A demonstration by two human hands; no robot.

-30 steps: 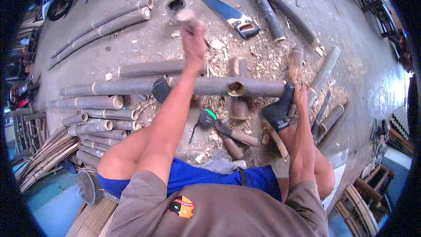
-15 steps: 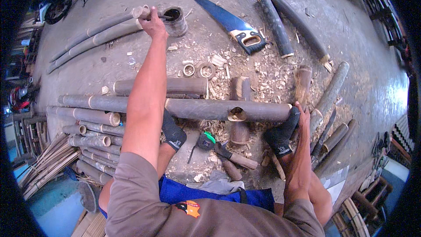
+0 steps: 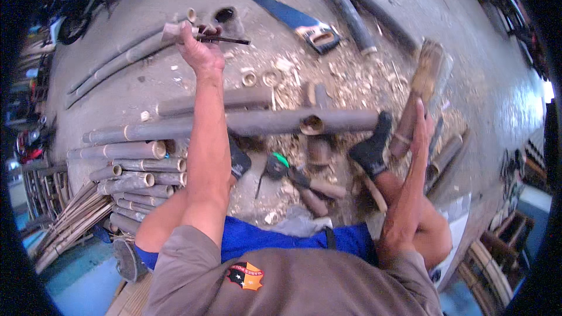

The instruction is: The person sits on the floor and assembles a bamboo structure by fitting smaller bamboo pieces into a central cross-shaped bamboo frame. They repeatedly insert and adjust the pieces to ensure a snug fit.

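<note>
My left hand (image 3: 202,54) is out at the far left, closed round a chisel (image 3: 227,39) with a pale wooden handle and a narrow dark blade pointing right. Just beyond it stands a round dark pot (image 3: 231,20). At the right, my right hand (image 3: 422,126) grips a short, thick bamboo club (image 3: 422,73), tilted with its scuffed, pale upper end away from me; some of its fingers are hidden. Between my hands a long bamboo pole (image 3: 257,122) lies crosswise with a round hole (image 3: 311,124) cut in it. My dark-covered feet press against its near side.
A handsaw (image 3: 295,20) lies ahead among wood chips (image 3: 351,88). Near my legs are a green-and-black tape measure (image 3: 277,165) and a wooden-handled tool (image 3: 325,188). Stacked bamboo tubes (image 3: 137,184) stand left; bamboo lengths (image 3: 351,14) lie at the far right. A motorcycle (image 3: 73,20) is far left.
My left hand has drawn the chisel out of the pot and back toward me. My right hand has taken hold of the bamboo club and raised it off its earlier place.
</note>
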